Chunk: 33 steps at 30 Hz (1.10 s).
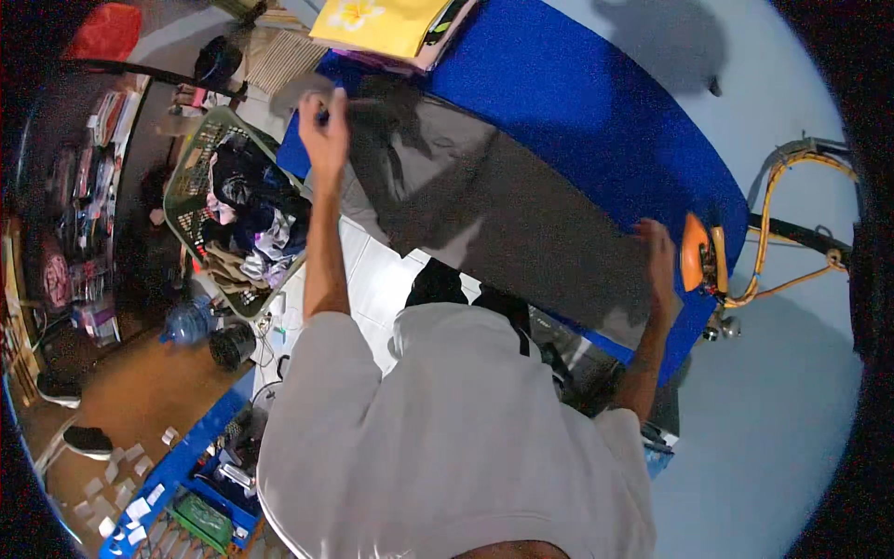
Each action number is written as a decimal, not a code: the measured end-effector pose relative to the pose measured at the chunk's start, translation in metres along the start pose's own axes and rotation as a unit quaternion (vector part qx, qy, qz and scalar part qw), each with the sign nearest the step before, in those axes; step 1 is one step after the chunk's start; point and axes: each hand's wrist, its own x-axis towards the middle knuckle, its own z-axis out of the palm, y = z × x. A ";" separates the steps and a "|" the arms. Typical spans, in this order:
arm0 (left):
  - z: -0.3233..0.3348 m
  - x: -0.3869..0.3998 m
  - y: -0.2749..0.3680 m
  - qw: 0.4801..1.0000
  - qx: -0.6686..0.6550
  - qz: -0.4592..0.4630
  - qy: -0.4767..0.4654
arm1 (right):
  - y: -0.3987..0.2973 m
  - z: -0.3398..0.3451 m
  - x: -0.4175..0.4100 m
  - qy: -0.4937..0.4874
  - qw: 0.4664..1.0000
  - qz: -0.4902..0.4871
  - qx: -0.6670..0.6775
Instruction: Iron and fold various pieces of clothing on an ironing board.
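Note:
A dark grey cloth garment [531, 202] lies spread over a blue-covered board or table [559, 91], with creases at its left end. My left hand [325, 129] is raised at that end, fingers bent, beside blurred greyish cloth; whether it pinches any fabric cannot be told. At the garment's right end is my right hand [658, 255], blurred, with fingers loosely spread and nothing visible in them. Just right of it, on the blue cover, stands a clothes iron [693, 253] with orange parts.
A green plastic basket [174, 189] of crumpled clothes stands at left. Folded cloths, a yellow one [380, 26] on top, rest at the board's far edge. A yellowish cord [768, 202] loops by the right wall. Lower left are a blue water bottle [188, 323] and a black bin [232, 347].

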 end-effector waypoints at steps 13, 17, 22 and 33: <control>0.085 -0.210 0.103 0.862 -0.052 0.263 -0.431 | 0.076 -0.077 -0.109 -0.144 0.712 0.042 0.686; 0.088 -0.152 0.024 0.854 0.219 0.194 -0.430 | 0.132 -0.081 -0.163 0.122 0.734 0.157 0.650; 0.096 -0.122 -0.036 0.828 0.270 0.196 -0.451 | 0.198 -0.085 -0.164 0.283 0.814 0.201 0.465; 0.108 -0.115 -0.036 0.771 0.392 0.205 -0.458 | 0.272 -0.085 -0.219 0.535 0.840 0.047 0.076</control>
